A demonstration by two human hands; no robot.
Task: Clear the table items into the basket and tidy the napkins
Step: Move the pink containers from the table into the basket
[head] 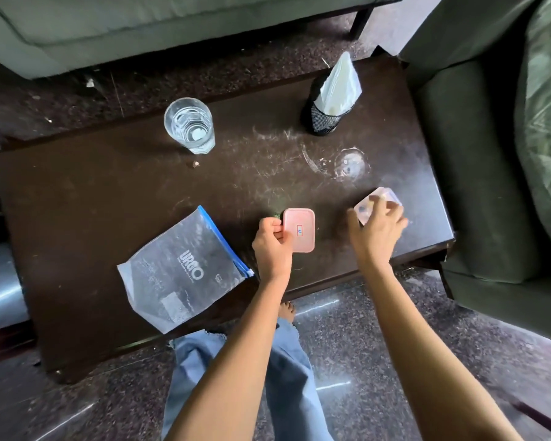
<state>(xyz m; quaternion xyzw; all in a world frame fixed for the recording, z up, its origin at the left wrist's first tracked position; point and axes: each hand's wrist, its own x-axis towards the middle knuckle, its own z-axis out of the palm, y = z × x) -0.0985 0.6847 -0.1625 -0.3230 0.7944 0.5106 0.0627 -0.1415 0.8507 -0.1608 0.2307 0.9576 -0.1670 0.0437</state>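
Counter (pixel 86 198): dark brown, scuffed and dusty, with a pale ring mark toward its right end; sofas stand beyond its far edge and past its right end.
Zip bag (pixel 180 272): clear plastic with a blue slider strip and white "URGO" print, lying flat at the near edge, left of the middle, one corner reaching over that edge.
Napkin holder (pixel 323 117): black mesh cup near the far right corner, upright, with white napkins (pixel 341 87) standing out of its top in a tall point.
Glass (pixel 190 125): clear tumbler holding water, upright near the far edge, left of the middle, well apart from everything else.
Left hand (pixel 272 246): at the near edge around the middle; thumb and fingers (pixel 269 226) pinch the left side of the pink lid.
Right hand (pixel 377 229): near the near right corner, blurred; its fingers (pixel 395 214) are spread over the clear container, and whether they have closed on it I cannot tell.
Pink lid (pixel 299 230): rounded rectangle with a small label on top, lying on the counter close to the near edge, held at its left side.
Clear container (pixel 380 200): small, pale, see-through tub under the right hand, blurred, toward the near right corner.
Crumb (pixel 196 164): a tiny brown bit just in front of the glass.
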